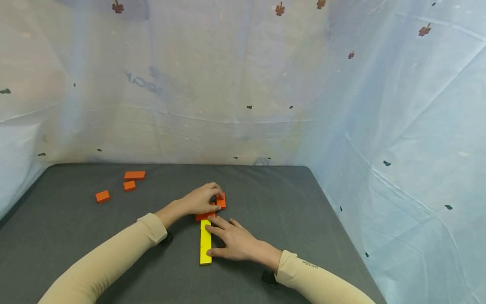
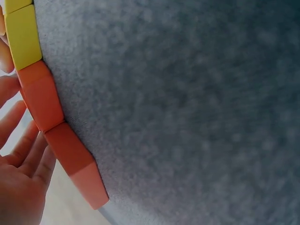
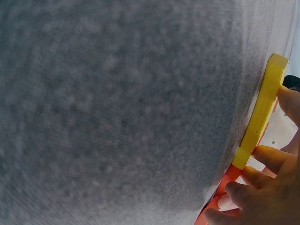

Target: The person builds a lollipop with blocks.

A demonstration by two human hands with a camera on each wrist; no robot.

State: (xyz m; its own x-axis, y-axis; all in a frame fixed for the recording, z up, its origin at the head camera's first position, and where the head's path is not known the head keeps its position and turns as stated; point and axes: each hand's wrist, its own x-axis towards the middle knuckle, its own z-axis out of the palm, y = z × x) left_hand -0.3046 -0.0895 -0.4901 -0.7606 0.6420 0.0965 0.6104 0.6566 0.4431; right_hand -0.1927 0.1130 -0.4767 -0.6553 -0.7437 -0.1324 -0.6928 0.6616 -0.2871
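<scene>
Bent over the far end of a line of blocks, my left hand pinches an orange block between thumb and fingers. Another orange block lies beside it, partly under that hand. From there a small yellow block and a long yellow block run toward me, end to end. My right hand spreads along their right side, thumb and fingertips touching the yellow pieces. In the right wrist view the long yellow block leads down to orange; the left wrist view has orange blocks joined at an angle.
On the table's far left lie a long orange block and two short orange blocks, apart from the line. A pale plastic sheet hangs behind the dark grey table and along its right side.
</scene>
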